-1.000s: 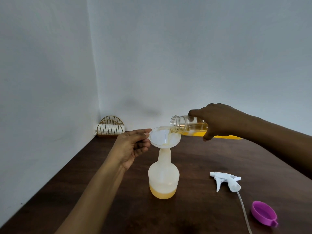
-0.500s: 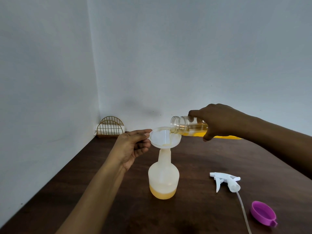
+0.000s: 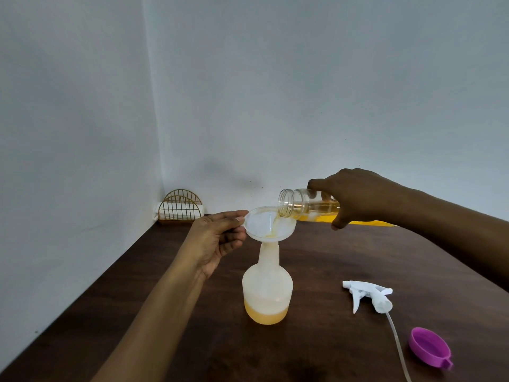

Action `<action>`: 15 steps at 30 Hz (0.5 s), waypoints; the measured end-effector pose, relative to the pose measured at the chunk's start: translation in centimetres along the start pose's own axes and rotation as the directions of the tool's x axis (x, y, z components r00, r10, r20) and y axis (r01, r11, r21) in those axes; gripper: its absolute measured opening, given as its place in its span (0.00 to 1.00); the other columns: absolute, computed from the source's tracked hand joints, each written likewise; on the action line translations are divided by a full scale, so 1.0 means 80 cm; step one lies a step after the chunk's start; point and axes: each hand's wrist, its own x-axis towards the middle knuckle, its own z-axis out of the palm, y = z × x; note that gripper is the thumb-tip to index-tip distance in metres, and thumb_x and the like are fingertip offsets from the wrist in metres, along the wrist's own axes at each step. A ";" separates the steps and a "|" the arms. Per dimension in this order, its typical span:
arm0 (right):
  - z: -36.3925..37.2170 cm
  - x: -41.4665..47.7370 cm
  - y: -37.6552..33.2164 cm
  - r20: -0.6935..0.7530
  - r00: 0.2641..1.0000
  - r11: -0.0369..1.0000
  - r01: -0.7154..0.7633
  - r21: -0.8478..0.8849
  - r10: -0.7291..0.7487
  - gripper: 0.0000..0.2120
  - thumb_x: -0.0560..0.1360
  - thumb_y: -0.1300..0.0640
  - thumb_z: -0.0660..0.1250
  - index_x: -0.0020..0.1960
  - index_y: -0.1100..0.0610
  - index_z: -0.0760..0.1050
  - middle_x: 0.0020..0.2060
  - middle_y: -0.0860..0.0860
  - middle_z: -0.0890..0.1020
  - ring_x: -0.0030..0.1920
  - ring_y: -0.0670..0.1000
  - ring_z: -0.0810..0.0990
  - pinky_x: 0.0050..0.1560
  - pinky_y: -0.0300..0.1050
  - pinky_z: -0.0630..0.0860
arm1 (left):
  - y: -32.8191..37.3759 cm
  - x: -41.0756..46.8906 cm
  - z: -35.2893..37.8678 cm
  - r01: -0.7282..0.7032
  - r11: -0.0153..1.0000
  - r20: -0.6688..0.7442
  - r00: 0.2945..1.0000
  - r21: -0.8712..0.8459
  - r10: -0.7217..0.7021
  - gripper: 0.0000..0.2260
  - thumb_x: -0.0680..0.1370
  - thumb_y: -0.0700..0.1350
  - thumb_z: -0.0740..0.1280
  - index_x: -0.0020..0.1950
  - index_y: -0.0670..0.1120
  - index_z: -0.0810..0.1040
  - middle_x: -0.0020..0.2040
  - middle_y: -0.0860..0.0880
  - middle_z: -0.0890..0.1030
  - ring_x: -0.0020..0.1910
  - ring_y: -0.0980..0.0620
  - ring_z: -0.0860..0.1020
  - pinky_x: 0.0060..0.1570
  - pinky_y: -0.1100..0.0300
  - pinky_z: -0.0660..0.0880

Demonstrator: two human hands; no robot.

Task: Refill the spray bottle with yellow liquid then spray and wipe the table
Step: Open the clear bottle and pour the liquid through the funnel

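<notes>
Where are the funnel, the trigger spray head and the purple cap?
funnel point(image 3: 256, 223): head view, inner wall of the cone, left side.
trigger spray head point(image 3: 370, 290): head view, top of the white body.
purple cap point(image 3: 429, 346): head view, inside of the cup.

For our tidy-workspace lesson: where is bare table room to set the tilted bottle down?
Bare table runs along the left wall this side of the gold wire rack, and between the translucent spray bottle and white trigger sprayer. Crowded: near the purple plastic cap.

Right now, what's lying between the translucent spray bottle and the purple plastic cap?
The white plastic trigger sprayer lies there on its side on the dark wooden table, seen in the head view.
</notes>
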 end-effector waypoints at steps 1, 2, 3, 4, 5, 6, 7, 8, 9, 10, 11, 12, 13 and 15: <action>0.000 0.000 0.000 0.001 1.000 1.000 -0.001 -0.001 0.001 0.35 0.62 0.47 0.76 0.63 0.44 0.63 0.49 0.48 0.78 0.44 0.50 0.69 0.38 0.44 0.67 | 0.000 0.000 0.000 0.001 1.000 0.000 1.000 0.001 -0.001 0.05 0.74 0.36 0.68 0.46 0.41 0.83 0.27 0.48 0.80 0.24 0.58 0.78 0.25 0.67 0.76; 0.000 0.000 0.000 0.002 1.000 1.000 -0.002 -0.003 0.002 0.35 0.62 0.47 0.76 0.64 0.44 0.63 0.50 0.48 0.78 0.44 0.49 0.68 0.38 0.44 0.67 | 0.000 0.000 0.000 0.001 1.000 0.001 1.000 0.000 -0.001 0.05 0.74 0.36 0.68 0.46 0.41 0.83 0.27 0.48 0.80 0.24 0.58 0.78 0.25 0.67 0.76; 0.000 0.000 0.000 0.004 1.000 1.000 -0.002 -0.003 0.002 0.35 0.62 0.47 0.76 0.64 0.44 0.63 0.50 0.48 0.78 0.44 0.49 0.68 0.38 0.44 0.67 | 0.000 0.000 0.000 0.001 1.000 0.003 1.000 -0.001 -0.001 0.05 0.74 0.36 0.68 0.46 0.41 0.83 0.27 0.48 0.80 0.24 0.57 0.78 0.25 0.67 0.76; 0.000 0.000 0.000 0.005 1.000 1.000 -0.003 -0.004 0.003 0.35 0.62 0.47 0.76 0.64 0.44 0.63 0.51 0.48 0.78 0.44 0.49 0.68 0.38 0.44 0.67 | 0.000 0.000 0.000 0.000 1.000 0.004 1.000 -0.001 0.000 0.05 0.74 0.36 0.68 0.46 0.41 0.83 0.27 0.48 0.81 0.24 0.57 0.78 0.25 0.67 0.76; 0.000 0.000 0.000 0.007 1.000 1.000 -0.003 -0.004 0.003 0.35 0.62 0.47 0.76 0.64 0.44 0.63 0.51 0.48 0.78 0.44 0.49 0.68 0.39 0.44 0.67 | 0.000 0.000 0.000 -0.001 1.000 0.005 1.000 -0.002 0.001 0.05 0.74 0.36 0.68 0.46 0.41 0.83 0.27 0.48 0.81 0.24 0.57 0.78 0.25 0.67 0.76; 0.000 0.000 0.000 0.009 1.000 1.000 -0.002 -0.004 0.002 0.35 0.62 0.47 0.76 0.64 0.44 0.63 0.51 0.48 0.78 0.44 0.49 0.68 0.39 0.45 0.68 | 0.000 0.000 0.000 -0.001 1.000 0.005 1.000 -0.002 0.001 0.05 0.74 0.36 0.68 0.46 0.41 0.83 0.27 0.48 0.81 0.24 0.57 0.78 0.25 0.67 0.76; 0.000 0.000 0.000 0.010 1.000 1.000 -0.001 -0.005 0.001 0.35 0.62 0.47 0.76 0.64 0.44 0.63 0.51 0.48 0.78 0.44 0.49 0.68 0.40 0.45 0.69 | 0.000 0.000 0.000 -0.001 1.000 0.005 1.000 -0.002 0.001 0.05 0.74 0.36 0.68 0.46 0.41 0.83 0.27 0.48 0.81 0.24 0.57 0.78 0.25 0.67 0.76; 0.000 0.000 0.000 0.010 1.000 1.000 -0.001 -0.006 0.001 0.35 0.62 0.47 0.76 0.64 0.44 0.63 0.51 0.48 0.78 0.45 0.49 0.68 0.40 0.45 0.69 | 0.000 0.000 0.000 -0.001 1.000 0.004 1.000 -0.003 0.001 0.05 0.74 0.36 0.68 0.46 0.41 0.83 0.27 0.48 0.81 0.24 0.57 0.78 0.25 0.67 0.76; -0.001 0.000 -0.001 0.010 1.000 1.000 -0.001 -0.008 0.001 0.35 0.63 0.47 0.76 0.64 0.44 0.63 0.52 0.48 0.78 0.45 0.49 0.69 0.40 0.45 0.69 | 0.000 0.000 -0.001 0.000 1.000 0.004 1.000 -0.003 0.001 0.05 0.73 0.36 0.68 0.46 0.41 0.83 0.27 0.48 0.81 0.24 0.57 0.78 0.25 0.67 0.76; -0.001 0.000 -0.001 0.009 1.000 1.000 -0.002 -0.010 0.002 0.35 0.63 0.47 0.76 0.64 0.44 0.63 0.52 0.48 0.78 0.45 0.49 0.69 0.40 0.44 0.68 | 0.000 0.000 -0.001 0.000 1.000 0.002 1.000 -0.004 0.000 0.05 0.73 0.36 0.68 0.46 0.41 0.83 0.27 0.47 0.80 0.24 0.57 0.78 0.25 0.67 0.76; -0.001 0.000 -0.001 0.009 1.000 1.000 -0.001 -0.012 0.002 0.35 0.62 0.47 0.76 0.64 0.44 0.63 0.52 0.48 0.78 0.45 0.49 0.68 0.39 0.44 0.68 | 0.000 0.000 -0.001 0.000 1.000 0.002 1.000 -0.004 0.000 0.05 0.74 0.36 0.68 0.46 0.41 0.83 0.27 0.47 0.80 0.24 0.57 0.78 0.25 0.67 0.76; -0.001 0.001 -0.001 0.008 1.000 1.000 0.000 -0.013 0.001 0.35 0.62 0.47 0.76 0.64 0.44 0.63 0.52 0.48 0.78 0.45 0.49 0.68 0.39 0.44 0.67 | 0.000 0.000 -0.001 0.000 1.000 0.001 1.000 -0.004 0.000 0.05 0.74 0.36 0.68 0.45 0.41 0.83 0.27 0.47 0.80 0.24 0.57 0.78 0.25 0.67 0.76; -0.001 0.001 -0.001 0.007 1.000 1.000 0.001 -0.013 -0.001 0.35 0.62 0.47 0.76 0.64 0.45 0.63 0.52 0.48 0.78 0.45 0.49 0.68 0.39 0.44 0.67 | 0.000 0.000 -0.002 0.000 1.000 0.001 1.000 -0.004 0.000 0.05 0.74 0.36 0.68 0.45 0.41 0.83 0.27 0.47 0.80 0.24 0.57 0.78 0.25 0.67 0.76; 0.000 0.001 -0.001 0.006 1.000 1.000 0.001 -0.009 -0.001 0.35 0.62 0.47 0.76 0.64 0.45 0.63 0.52 0.48 0.78 0.45 0.49 0.68 0.40 0.44 0.67 | 0.000 0.001 -0.002 0.000 1.000 0.001 1.000 -0.004 0.000 0.05 0.73 0.37 0.68 0.46 0.41 0.83 0.27 0.47 0.80 0.24 0.57 0.78 0.24 0.67 0.76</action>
